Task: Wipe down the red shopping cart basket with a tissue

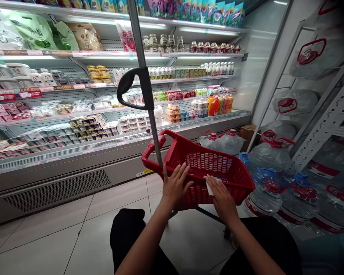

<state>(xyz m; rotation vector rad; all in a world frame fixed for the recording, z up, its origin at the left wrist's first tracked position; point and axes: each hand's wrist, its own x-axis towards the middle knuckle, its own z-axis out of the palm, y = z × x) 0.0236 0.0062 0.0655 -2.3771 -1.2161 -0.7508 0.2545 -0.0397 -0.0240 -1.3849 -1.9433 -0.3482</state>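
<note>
A red plastic shopping basket cart with perforated walls stands in front of me on a dark frame with wheels. My left hand rests at its near rim, fingers spread and holding nothing. Farther right on the same rim, my right hand presses a folded white wipe against the red plastic; part of the wipe is hidden under the fingers. From the cart's left end rises a grey metal pole with a black loop handle. The inside of the basket is partly visible.
A refrigerated shelf unit full of dairy tubs, bottles and pouches runs along the back. Large water bottles with red handles crowd the right side, by a white perforated metal post. Pale tiles cover the floor.
</note>
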